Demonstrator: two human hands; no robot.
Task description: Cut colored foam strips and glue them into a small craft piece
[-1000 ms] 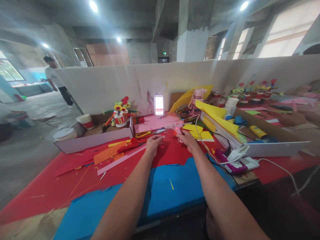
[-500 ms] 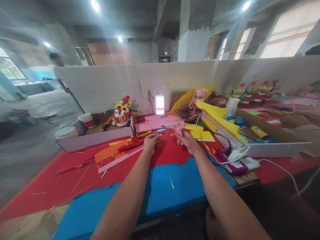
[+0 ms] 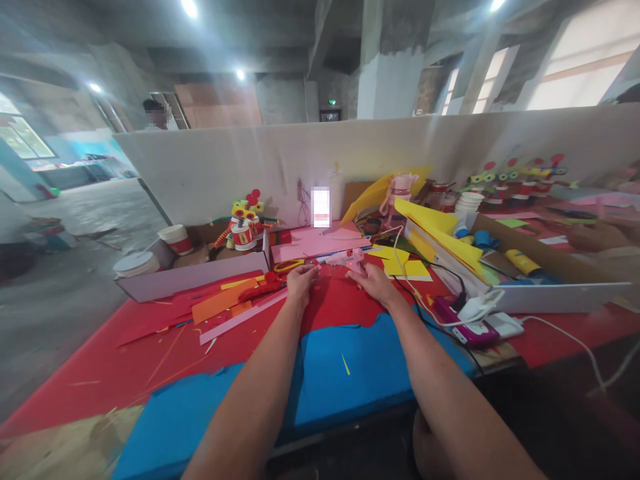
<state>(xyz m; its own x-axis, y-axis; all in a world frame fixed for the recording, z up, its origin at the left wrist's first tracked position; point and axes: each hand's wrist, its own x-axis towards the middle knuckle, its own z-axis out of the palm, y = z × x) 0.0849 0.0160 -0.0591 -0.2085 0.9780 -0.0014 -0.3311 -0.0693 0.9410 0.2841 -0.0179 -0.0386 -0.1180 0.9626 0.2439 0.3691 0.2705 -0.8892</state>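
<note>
My right hand (image 3: 376, 284) is wrapped round the handle of a pink hot glue gun (image 3: 355, 259), whose nozzle points left. A small red light glows on its side. My left hand (image 3: 301, 285) is closed in a pinch just left of the nozzle; the small thing at its fingertips is too tiny to name. Beneath both hands lies red paper (image 3: 333, 303). Yellow-handled scissors (image 3: 289, 265) rest just beyond my left hand.
A cup-bodied figure (image 3: 244, 230) stands by a low box (image 3: 200, 277) at left. Yellow paper pieces (image 3: 411, 269), a purple power strip (image 3: 467, 327) with cables and an open white box (image 3: 565, 297) are at right. Blue sheets (image 3: 360, 380) cover the front edge. A person (image 3: 157, 115) is behind the partition.
The glue gun has tipped and shifted slightly left, its nozzle now closer to my left fingertips. My left hand has barely moved. The person behind the partition has moved to the right.
</note>
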